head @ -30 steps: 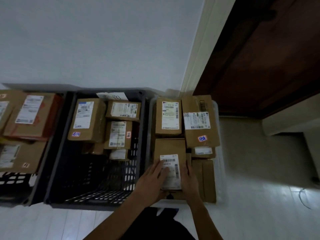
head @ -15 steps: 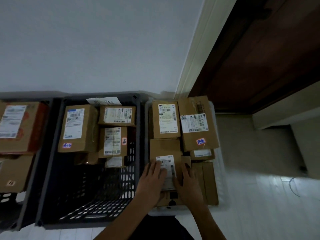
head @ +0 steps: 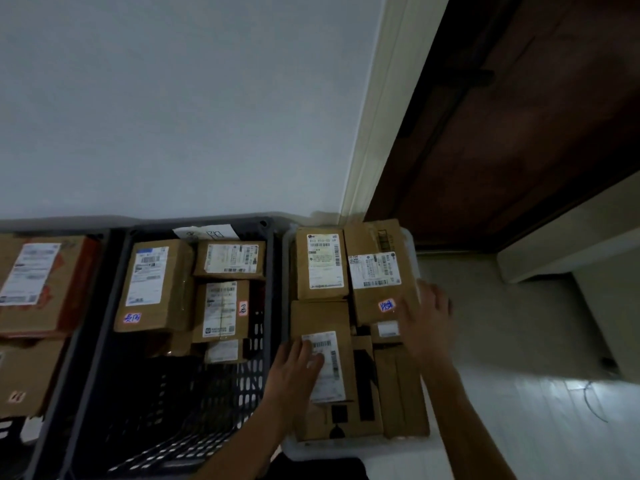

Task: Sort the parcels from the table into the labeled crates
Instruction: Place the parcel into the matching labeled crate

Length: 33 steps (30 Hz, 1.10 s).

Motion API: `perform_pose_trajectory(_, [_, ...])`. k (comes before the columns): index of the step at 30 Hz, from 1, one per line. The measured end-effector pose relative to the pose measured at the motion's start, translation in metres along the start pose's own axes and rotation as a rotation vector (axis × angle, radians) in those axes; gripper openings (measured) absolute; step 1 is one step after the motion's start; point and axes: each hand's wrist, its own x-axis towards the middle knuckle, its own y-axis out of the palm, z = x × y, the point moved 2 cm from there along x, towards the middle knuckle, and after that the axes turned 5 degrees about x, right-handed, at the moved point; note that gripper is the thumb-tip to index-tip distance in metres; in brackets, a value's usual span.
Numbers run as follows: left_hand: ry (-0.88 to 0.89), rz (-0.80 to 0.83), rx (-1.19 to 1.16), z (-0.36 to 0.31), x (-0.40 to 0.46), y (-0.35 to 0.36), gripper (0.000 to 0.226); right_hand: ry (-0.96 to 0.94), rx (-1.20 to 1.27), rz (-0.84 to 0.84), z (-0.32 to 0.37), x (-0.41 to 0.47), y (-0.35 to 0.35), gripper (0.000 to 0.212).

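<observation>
A white crate (head: 414, 244) on the right is packed with several brown parcels. My left hand (head: 294, 372) lies flat with straight fingers on the white label of the front parcel (head: 320, 320) in that crate. My right hand (head: 427, 320) hovers open over the crate's right edge, beside a parcel with a pink tag (head: 377, 296). It holds nothing. The dark grey crate (head: 273, 306) in the middle holds several labelled parcels at its back, and its front half shows bare slotted floor.
A third crate at the left edge (head: 104, 251) carries large parcels. A pale wall rises behind the crates. A dark wooden door (head: 519, 133) and a white ledge (head: 571, 237) stand to the right, with light floor boards (head: 536, 393) beside the white crate.
My right hand has lifted off the front parcel and swung right and back to the crate's right edge. My left hand stays on the label. The camera has shifted slightly.
</observation>
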Motion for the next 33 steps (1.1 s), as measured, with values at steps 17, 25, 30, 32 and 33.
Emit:
perform_pose_trajectory(17, [-0.389,-0.364,-0.308,0.021,0.064,-0.113,0.064,0.079,0.405,0.387,-0.002,0.045,0.016,0.065])
perform_pose_trajectory(25, [-0.584,-0.309,-0.571,0.028,0.140,-0.134,0.077,0.029,0.447,0.361,-0.014,0.051,0.029,0.065])
perform_pose_trajectory(30, [-0.573,-0.340,-0.561,0.032,0.142,-0.131,0.072,0.019,0.470,0.382,-0.014,0.053,0.030,0.063])
perform_pose_trajectory(32, [-0.559,-0.318,-0.526,0.033,0.144,-0.131,0.079,0.037,0.489,0.383,-0.019,0.054,0.030,0.061])
perform_pose_trajectory(33, [-0.555,-0.307,-0.523,0.033,0.145,-0.131,0.082,0.044,0.496,0.387,-0.020,0.055,0.030,0.061])
